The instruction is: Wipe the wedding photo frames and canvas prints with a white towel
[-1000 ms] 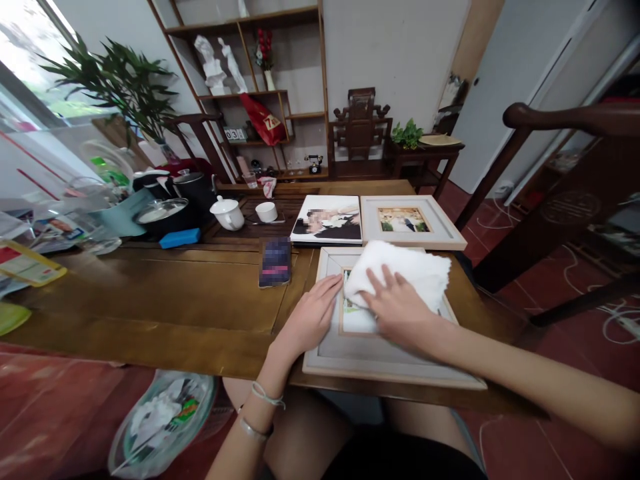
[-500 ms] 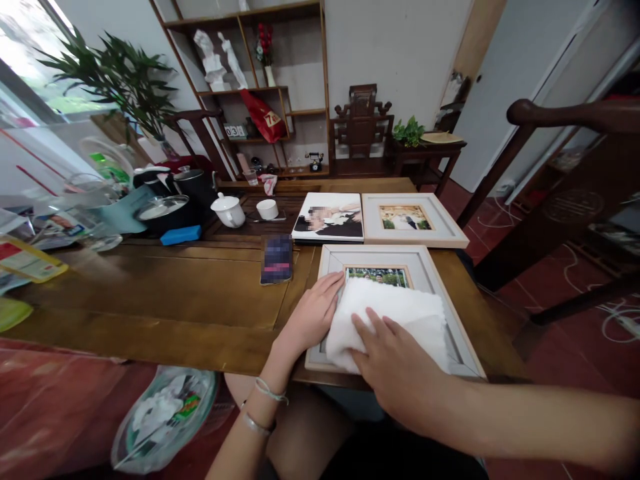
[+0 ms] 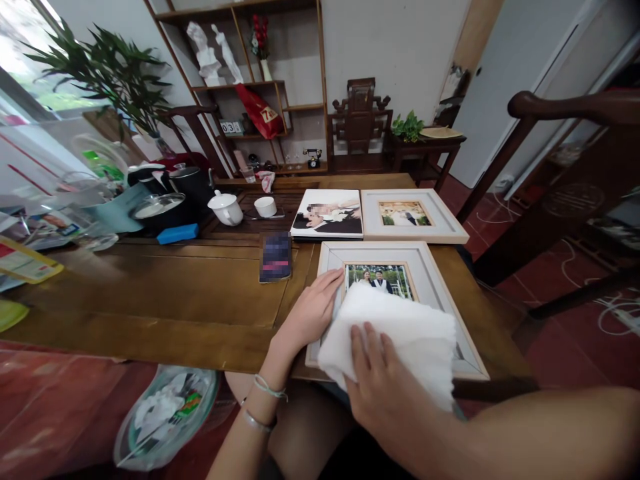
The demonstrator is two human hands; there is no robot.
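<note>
A light-wood picture frame (image 3: pixel 453 320) lies flat at the table's near edge. Its photo (image 3: pixel 385 275) shows two people outdoors; the lower part is covered. Spread over the frame's near half is a white cloth (image 3: pixel 410 323), one side hanging past the frame's front edge. My right hand (image 3: pixel 385 383) holds the cloth from above, fingers pressed onto it and thumb by its lower left side. On the frame's left border rests my left hand (image 3: pixel 313 310), fingers extended, with nothing held; the cloth's left edge is close to it.
Behind lie a second framed photo (image 3: pixel 415 215) and a photo panel (image 3: pixel 327 213). A phone (image 3: pixel 275 257) is left of the frame. Farther left are a white cup (image 3: pixel 265 207), a lidded teapot (image 3: pixel 226 208) and a blue sponge (image 3: pixel 178 233). A waste bin (image 3: pixel 167 413) stands below.
My right hand has drawn the white cloth toward me, and more of the photo shows. The left hand stays at the frame's left border.
</note>
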